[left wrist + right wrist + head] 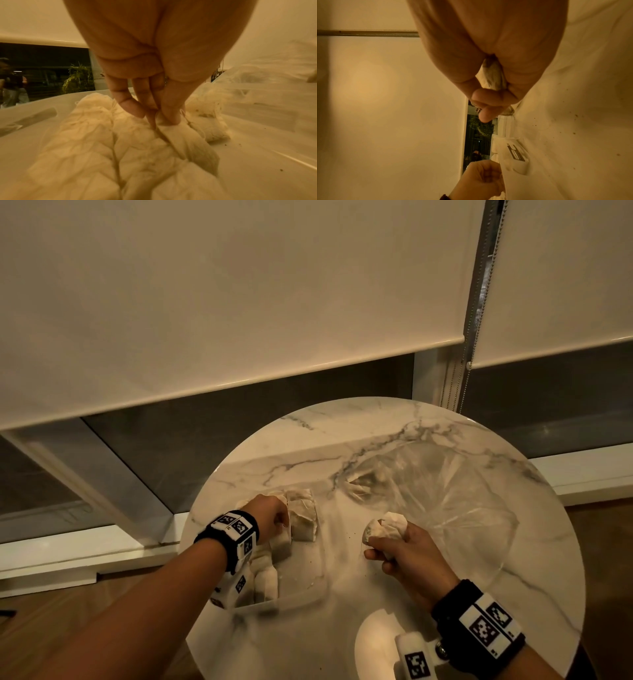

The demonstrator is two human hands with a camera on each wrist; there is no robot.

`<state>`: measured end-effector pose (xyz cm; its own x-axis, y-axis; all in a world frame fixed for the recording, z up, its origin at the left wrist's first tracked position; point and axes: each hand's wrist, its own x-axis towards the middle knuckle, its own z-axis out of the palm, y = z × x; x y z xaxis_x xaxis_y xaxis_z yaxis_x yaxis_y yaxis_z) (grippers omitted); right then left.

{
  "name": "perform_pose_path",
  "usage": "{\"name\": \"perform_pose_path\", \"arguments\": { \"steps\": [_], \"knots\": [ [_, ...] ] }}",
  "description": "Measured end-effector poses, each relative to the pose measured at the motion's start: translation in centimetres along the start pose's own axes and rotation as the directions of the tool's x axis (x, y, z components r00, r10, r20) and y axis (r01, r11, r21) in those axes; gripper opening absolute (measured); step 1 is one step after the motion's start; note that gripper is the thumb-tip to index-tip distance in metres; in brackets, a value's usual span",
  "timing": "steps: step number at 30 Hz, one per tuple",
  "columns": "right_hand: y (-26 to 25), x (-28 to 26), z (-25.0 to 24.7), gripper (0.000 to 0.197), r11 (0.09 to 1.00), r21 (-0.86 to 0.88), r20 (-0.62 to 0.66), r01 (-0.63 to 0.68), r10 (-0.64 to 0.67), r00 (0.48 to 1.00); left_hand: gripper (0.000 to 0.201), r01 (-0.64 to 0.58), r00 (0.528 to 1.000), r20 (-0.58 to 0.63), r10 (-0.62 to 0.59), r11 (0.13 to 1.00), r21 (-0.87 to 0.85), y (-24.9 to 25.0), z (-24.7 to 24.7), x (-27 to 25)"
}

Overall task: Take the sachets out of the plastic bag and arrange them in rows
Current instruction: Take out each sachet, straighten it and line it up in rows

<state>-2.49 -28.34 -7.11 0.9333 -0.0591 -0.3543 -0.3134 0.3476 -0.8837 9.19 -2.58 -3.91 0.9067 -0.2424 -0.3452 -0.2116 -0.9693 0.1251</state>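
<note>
While the head view looks down on a round marble table [342, 628], the left hand [270, 517] sits at the left side, over a cluster of pale sachets [303, 518] lying side by side in a clear shallow tray [315, 594]; fingers curled down onto one of them. Right hand [407, 556] is near the table's middle, well apart from the left, fist closed round a bundle of sachets [385, 527] that sticks out above the thumb. Clear plastic bag [445, 491] lies crumpled and flattened beyond the right hand, toward the far right of the table; a sachet or two seem left inside, hard to tell. Both wrists carry black bands with square printed markers. Left wrist view: left hand [145, 94] points down, thumb and fingertips [169, 115] pressed together, pinching the top edge of a sachet [180, 135]. More sachets [89, 135] lie packed in rows below and left of it, touching one another, with one just beside on the right; bag film [265, 94] rises on the right. Right wrist view, turned on its side: right hand [491, 86] is closed tight on a crumpled sachet [493, 75] showing between palm and fingers. Left hand [481, 180], fingers curled, appears at the bottom edge beside the tray wall [510, 155], which bears a dark label. Dark crumbs speckle the tabletop [573, 121].
</note>
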Motion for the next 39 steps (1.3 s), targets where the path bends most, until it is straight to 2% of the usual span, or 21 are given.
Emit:
{"name": "perform_pose_path", "arguments": {
  "steps": [9, 12, 17, 21, 24, 26, 28, 30, 32, 33, 35, 37, 39],
  "knots": [
    [-0.3, 0.0, -0.3, 0.020, 1.000, 0.000, -0.018, 0.000, 0.000, 1.000, 0.021, 0.001, 0.990, -0.140, -0.002, 1.000, -0.009, 0.4, -0.4, 0.4],
    [-0.3, 0.0, -0.2, 0.022, 1.000, -0.003, -0.017, 0.000, 0.000, 1.000, 0.019, -0.038, 0.993, -0.109, 0.038, 0.999, 0.001, 1.3, -0.2, 0.4],
    [-0.6, -0.2, 0.1, 0.020, 1.000, -0.005, -0.003, 0.007, -0.007, 1.000, 0.036, -0.111, 0.994, -0.012, 0.112, 0.991, 0.070, 2.9, 0.6, 0.6],
    [-1.1, -0.6, -0.1, 0.019, 0.999, -0.019, 0.031, 0.034, -0.033, 0.999, 0.041, -0.108, 0.994, 0.026, 0.106, 0.984, 0.139, 3.0, 1.0, 0.9],
    [-1.6, -0.9, -0.2, 0.018, 0.999, -0.013, 0.058, 0.052, -0.051, 0.997, 0.039, -0.101, 0.995, 0.032, 0.097, 0.987, 0.125, 2.8, 0.8, 0.8],
    [-1.9, -1.1, -0.2, 0.019, 0.998, -0.010, 0.077, 0.058, -0.057, 0.995, 0.037, -0.074, 0.997, -0.015, 0.076, 0.994, 0.076, 2.6, 0.2, 0.5],
    [-2.2, -1.2, -0.2, 0.020, 0.998, -0.008, 0.107, 0.058, -0.057, 0.993, 0.032, -0.058, 0.992, -0.112, 0.057, 0.998, -0.013, 2.9, -0.8, -0.2],
    [-2.5, -1.4, -0.1, 0.020, 0.999, -0.001, 0.154, 0.053, -0.052, 0.987, 0.025, -0.098, 0.973, -0.224, 0.063, 0.984, -0.150, 3.7, -1.6, -1.5],
    [-3.1, -1.7, 0.2, 0.020, 0.999, 0.019, 0.221, 0.041, -0.044, 0.974, 0.020, -0.190, 0.946, -0.312, 0.088, 0.930, -0.314, 5.2, -2.1, -3.2],
    [-3.3, -1.9, 0.3, 0.021, 0.998, 0.044, 0.264, 0.036, -0.046, 0.964, 0.018, -0.248, 0.934, -0.340, 0.105, 0.877, -0.411, 6.0, -2.2, -4.2],
    [-3.7, -2.4, 0.6, 0.024, 0.995, 0.101, 0.355, 0.026, -0.061, 0.933, 0.021, -0.321, 0.937, -0.321, 0.135, 0.692, -0.647, 7.4, -1.9, -5.9],
    [-4.0, -2.7, 0.8, 0.030, 0.990, 0.139, 0.426, 0.022, -0.080, 0.901, 0.028, -0.289, 0.955, -0.221, 0.196, 0.471, -0.834, 8.5, -1.5, -7.4],
    [-4.2, -3.0, 1.0, 0.029, 0.990, 0.136, 0.466, 0.036, -0.096, 0.880, 0.036, -0.254, 0.949, -0.177, 0.263, 0.296, -0.921, 9.1, -0.7, -8.4]
  ]
}}
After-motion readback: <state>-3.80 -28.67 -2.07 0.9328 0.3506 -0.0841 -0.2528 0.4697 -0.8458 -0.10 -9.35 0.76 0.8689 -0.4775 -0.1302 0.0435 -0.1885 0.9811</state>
